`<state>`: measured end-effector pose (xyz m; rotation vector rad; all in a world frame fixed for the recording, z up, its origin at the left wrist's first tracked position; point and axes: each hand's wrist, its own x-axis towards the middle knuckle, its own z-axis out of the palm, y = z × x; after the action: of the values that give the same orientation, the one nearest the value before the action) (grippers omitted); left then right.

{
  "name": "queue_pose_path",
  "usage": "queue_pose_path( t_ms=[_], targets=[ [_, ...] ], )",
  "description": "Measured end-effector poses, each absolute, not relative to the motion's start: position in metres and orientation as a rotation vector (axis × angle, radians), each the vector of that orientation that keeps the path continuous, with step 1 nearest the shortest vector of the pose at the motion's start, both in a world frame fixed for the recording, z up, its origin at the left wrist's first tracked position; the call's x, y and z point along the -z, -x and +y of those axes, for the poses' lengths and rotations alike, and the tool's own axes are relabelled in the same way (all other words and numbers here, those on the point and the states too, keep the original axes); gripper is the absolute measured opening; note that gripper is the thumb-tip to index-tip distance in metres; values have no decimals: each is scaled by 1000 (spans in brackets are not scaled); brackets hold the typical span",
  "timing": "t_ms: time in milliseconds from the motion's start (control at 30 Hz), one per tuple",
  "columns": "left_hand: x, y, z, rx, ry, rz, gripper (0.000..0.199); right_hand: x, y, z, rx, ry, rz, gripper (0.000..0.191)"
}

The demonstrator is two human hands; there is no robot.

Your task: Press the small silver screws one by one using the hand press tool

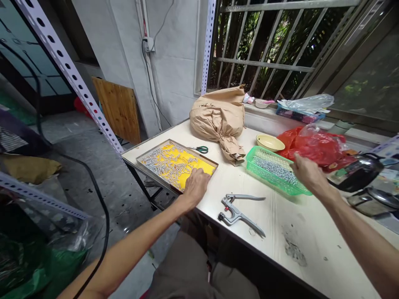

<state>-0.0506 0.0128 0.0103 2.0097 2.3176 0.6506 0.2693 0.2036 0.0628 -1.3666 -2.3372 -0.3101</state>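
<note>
Tray (158, 177): one, shallow and rectangular, with a thin rim, lying at the table's near left edge.
Yellow sheet (202, 165): one, flat and printed, lining the tray.
Metal pieces (156, 162): small, slim, shiny, too many for me to count, thickest toward the tray's left.
My left hand (197, 183): fingers curled close together over the tray's near right corner; I cannot tell whether they pinch a piece.
My right hand (307, 169): fingers curled in at the basket's right end; I cannot tell what, if anything, is inside.
Green basket (264, 179): one, plastic, holed walls, oblong, with a bed of silvery bits (274, 168).
Pliers (238, 215): one pair, grey metal, handles spread, near the table's front edge.
Scissors (202, 149): one pair, dark green handles, just beyond the tray.
Paper bag (215, 116): one, brown, creased, bulging, neck twisted toward me.
Bowl (270, 142): one, pale yellow, round, behind the basket.
Table (274, 232): smooth, pale, scuffed; bare surface between tray and basket, more right of the pliers.
</note>
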Motion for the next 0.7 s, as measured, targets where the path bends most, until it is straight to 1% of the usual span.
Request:
queue_pose_path(
  t_ms=[100,200,300,367,500,700],
  targets=[
    [-9,66,21,-427,-1973,2284,35,-25,-267,168,161,1244,-2370,48],
    [-7,63,28,-351,-1948,2231,34,5,-250,102,-176,1146,-2408,47],
    [-9,60,38,-292,-1856,2238,37,22,-235,48,-365,1165,-2438,42],
    [-9,61,44,-252,-1800,2265,36,28,-230,31,-426,1201,-2420,40],
    [-3,65,50,-216,-1798,2288,31,38,-228,26,-496,1166,-2481,39],
    [1,66,49,-147,-1983,2312,36,36,-217,18,-414,1197,-2580,33]
  ],
)
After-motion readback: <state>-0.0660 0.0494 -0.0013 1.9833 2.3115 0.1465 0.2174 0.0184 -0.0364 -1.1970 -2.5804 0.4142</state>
